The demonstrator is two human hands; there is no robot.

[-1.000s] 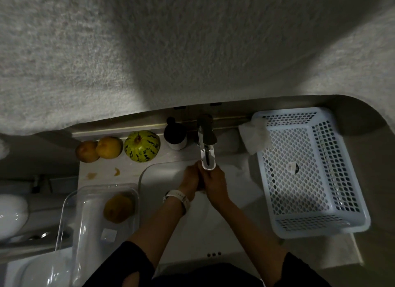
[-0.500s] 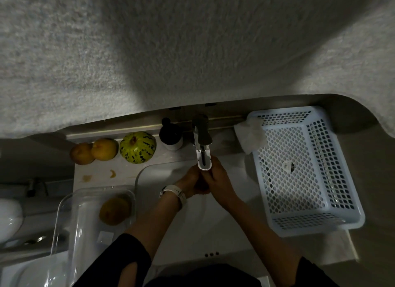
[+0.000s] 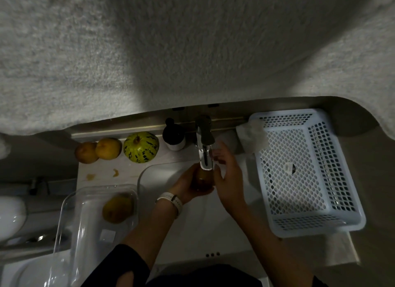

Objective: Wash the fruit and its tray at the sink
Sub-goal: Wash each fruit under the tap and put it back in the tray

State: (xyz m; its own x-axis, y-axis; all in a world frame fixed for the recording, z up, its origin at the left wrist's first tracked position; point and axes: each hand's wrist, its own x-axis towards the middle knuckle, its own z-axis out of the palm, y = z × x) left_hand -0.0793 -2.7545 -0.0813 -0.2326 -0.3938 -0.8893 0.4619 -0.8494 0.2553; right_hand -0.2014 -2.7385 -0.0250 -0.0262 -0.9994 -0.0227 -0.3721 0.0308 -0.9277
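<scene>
My left hand [image 3: 188,185] grips a brownish fruit [image 3: 204,179] under the faucet spout [image 3: 205,156], over the white sink [image 3: 198,218]. My right hand [image 3: 227,175] is beside the fruit, apart from it, fingers relaxed and reaching up toward the faucet. A clear plastic tray [image 3: 89,226] stands left of the sink with one yellow-brown fruit [image 3: 117,209] in it. Two more yellow fruits [image 3: 98,149] and a green-and-yellow striped melon [image 3: 141,146] sit on the counter behind. Whether water runs is hard to tell.
A white perforated basket [image 3: 303,175] stands right of the sink with a crumpled paper towel [image 3: 253,134] at its back corner. A dark soap dispenser [image 3: 173,134] stands left of the faucet. Bits of peel [image 3: 102,174] lie on the counter. A textured wall fills the upper view.
My right hand has come off the fruit and lifted toward the faucet; before, both hands were rubbing the fruit together. My left hand still holds it under the spout.
</scene>
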